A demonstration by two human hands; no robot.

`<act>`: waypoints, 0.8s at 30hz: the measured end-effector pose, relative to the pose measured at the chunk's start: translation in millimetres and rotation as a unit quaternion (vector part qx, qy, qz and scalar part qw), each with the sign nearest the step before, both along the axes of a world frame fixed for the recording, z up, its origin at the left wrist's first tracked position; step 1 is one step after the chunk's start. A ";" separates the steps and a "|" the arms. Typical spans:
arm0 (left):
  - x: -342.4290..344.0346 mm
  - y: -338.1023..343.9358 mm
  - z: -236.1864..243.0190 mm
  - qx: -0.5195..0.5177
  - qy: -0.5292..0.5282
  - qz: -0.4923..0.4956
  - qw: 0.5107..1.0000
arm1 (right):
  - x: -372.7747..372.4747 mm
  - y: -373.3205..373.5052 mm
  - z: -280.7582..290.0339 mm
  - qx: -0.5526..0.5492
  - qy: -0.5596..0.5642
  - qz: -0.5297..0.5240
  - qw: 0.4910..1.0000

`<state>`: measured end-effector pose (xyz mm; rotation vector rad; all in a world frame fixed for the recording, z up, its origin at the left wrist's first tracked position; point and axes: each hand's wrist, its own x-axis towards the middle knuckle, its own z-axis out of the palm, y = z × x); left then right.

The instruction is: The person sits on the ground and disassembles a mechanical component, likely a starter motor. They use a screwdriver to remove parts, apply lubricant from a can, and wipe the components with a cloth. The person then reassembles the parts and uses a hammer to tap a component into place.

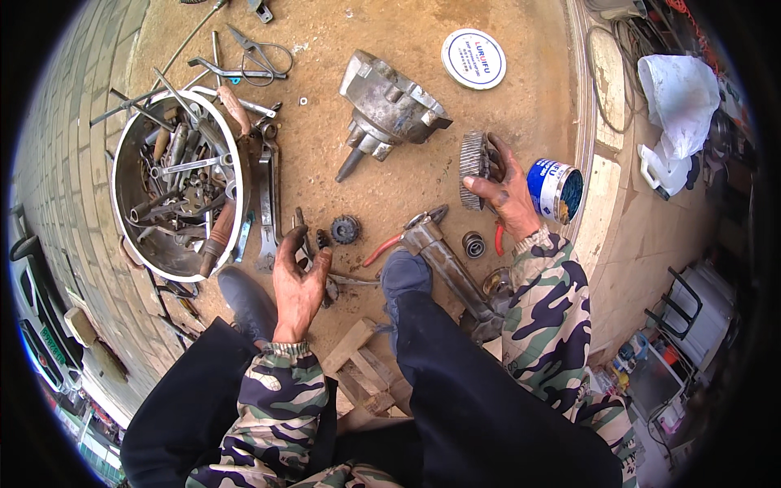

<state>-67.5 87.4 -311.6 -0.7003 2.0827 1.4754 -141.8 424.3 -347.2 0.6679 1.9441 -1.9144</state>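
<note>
My right hand (508, 195) grips a wide toothed gear (472, 167), beside an open blue-and-white can (555, 191) of dark grease. My left hand (297, 289) has thumb and fingers apart over dark metal parts (323, 240), touching or very close to them. A small dark gear (346, 229) lies to its right and a long wrench (268, 215) to its left. A cast metal housing with a shaft (386, 110) lies above. A long metal tube housing (443, 264), red-handled pliers (382, 248) and a bearing (474, 244) lie between my hands.
A round pan (122, 171) of jumbled tools stands at the left, with scissors (268, 65) above. A white lid (473, 58) lies at the top. My shoes (407, 276) and a wooden frame (358, 358) are below. A white bag (675, 93), cables and clutter fill the right.
</note>
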 end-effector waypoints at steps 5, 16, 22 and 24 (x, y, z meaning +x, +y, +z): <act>-37.5 47.4 27.7 0.402 -0.086 0.131 0.902 | 4.1 -25.8 63.7 0.015 0.044 0.097 0.994; -29.5 43.8 73.6 0.514 -0.035 0.311 0.799 | 1.7 -120.6 145.0 0.083 0.267 0.279 0.919; -39.8 -9.5 140.8 0.731 -0.048 0.188 0.654 | -20.2 -76.8 249.4 0.111 0.356 0.359 0.855; -41.1 -19.1 196.7 0.699 -0.050 0.251 0.668 | -20.5 -69.6 310.0 0.069 0.349 0.420 0.835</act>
